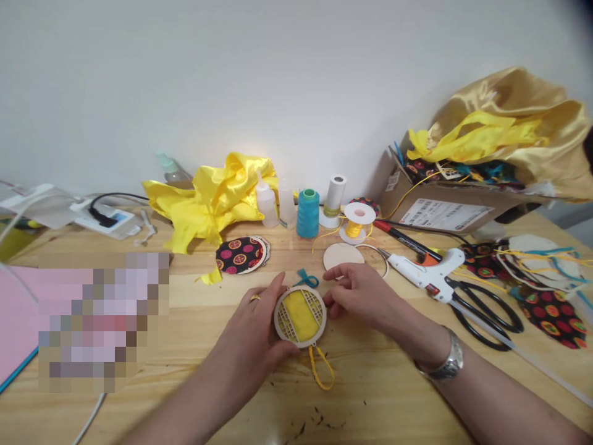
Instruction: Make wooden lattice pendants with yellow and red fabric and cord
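A round wooden lattice frame [301, 316] with yellow fabric in its middle is held at its left edge by my left hand [256, 334]. From its lower edge hangs a yellow braided loop [321, 369]; a teal cord loop [307, 280] lies at its top. My right hand [359, 293] is by the frame's right edge, its fingers curled; whether they grip anything is hidden. Just beyond that hand lies a pale round disc [343, 258].
A white glue gun [428, 272] and black-handled scissors [486, 315] lie at the right. Behind stand a teal thread spool [308, 214], a yellow cord spool [356, 222] and a white bottle [265, 204]. Yellow fabric [217, 198] is back left, a cardboard box [430, 204] back right.
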The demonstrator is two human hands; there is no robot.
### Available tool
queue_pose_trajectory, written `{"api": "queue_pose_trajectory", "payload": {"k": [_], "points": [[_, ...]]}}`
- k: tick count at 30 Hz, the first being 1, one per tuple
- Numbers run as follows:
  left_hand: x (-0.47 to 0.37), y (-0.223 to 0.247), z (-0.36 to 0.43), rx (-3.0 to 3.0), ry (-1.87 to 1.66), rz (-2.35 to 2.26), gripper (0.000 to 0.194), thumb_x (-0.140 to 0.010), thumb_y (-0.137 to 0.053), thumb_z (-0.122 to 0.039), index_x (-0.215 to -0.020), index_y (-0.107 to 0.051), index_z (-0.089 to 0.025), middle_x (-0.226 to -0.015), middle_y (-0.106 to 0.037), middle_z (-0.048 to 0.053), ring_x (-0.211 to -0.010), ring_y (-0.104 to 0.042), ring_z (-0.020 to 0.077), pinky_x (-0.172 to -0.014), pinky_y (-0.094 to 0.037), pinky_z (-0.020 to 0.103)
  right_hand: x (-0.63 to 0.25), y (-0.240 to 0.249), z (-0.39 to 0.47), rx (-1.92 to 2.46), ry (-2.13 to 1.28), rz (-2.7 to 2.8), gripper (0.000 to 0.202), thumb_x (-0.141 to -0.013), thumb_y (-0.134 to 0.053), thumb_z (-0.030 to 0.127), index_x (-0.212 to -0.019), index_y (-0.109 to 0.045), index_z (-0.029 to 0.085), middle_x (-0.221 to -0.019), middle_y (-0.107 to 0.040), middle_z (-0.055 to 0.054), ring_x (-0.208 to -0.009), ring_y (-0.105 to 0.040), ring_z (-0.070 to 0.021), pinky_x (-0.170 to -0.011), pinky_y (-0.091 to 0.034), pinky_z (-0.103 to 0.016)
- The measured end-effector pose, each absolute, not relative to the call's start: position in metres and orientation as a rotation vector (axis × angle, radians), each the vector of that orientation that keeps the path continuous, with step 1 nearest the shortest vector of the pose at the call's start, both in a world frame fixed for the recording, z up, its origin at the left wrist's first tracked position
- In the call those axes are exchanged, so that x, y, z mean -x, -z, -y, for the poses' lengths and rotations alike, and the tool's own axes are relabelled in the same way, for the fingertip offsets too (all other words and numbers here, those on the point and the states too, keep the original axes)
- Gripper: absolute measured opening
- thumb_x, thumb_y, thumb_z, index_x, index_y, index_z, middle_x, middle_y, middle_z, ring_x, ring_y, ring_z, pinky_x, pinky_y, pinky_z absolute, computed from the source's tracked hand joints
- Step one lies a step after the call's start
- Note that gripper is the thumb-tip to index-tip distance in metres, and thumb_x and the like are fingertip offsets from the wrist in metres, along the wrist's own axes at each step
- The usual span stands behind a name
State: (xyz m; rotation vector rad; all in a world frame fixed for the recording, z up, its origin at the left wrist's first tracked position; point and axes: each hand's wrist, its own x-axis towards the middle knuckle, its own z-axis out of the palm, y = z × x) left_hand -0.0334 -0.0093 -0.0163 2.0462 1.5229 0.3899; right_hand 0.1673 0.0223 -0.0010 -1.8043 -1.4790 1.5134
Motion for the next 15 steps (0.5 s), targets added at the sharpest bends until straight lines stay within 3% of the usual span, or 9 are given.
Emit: {"api": "queue_pose_trajectory", "payload": {"k": [7, 13, 15], "points": [[0.034, 0.013, 0.003, -2.023, -0.349, -1.454, 0.088, -0.067, -0.068, -0.024, -0.142, -0.023, -0.018, -0.128, -0.056, 0.009, -0.117, -0.047, 0.0285, -0.099, -0.038, 0.046, -0.165, -0.003, -0.026, 1.859, -0.666, 2.109, 0.028, -0.08, -0.051, 0.028, -0.101, -0.065, 0.017, -0.079, -0.071, -0.009, -0.07, -0.064, -0.0218, -0.059, -0.042, -0.03], [0.033, 0.014, -0.001, -1.992, -0.32, -1.413, 0.09, -0.068, -0.069, -0.025, -0.143, -0.02, -0.016, -0.13, -0.054, 0.01, -0.12, -0.044, 0.027, -0.102, -0.036, 0.045, -0.156, -0.007, -0.049, 1.751, -0.549, 2.324, 0.013, -0.073, -0.056, 0.017, -0.073, -0.069, 0.017, -0.076, -0.071, -0.009, -0.071, -0.064, -0.0237, -0.057, -0.04, -0.03], [0.032, 0.014, 0.0, -1.989, -0.32, -1.401, 0.089, -0.068, -0.069, -0.023, -0.143, -0.02, -0.018, -0.131, -0.053, 0.009, -0.12, -0.044, 0.0262, -0.103, -0.035, 0.045, -0.152, -0.01, -0.061, 1.716, -0.517, 2.297, 0.015, -0.075, -0.054, 0.015, -0.077, -0.068, 0.017, -0.081, -0.071, -0.009, -0.075, -0.064, -0.023, -0.062, -0.042, -0.03]]}}
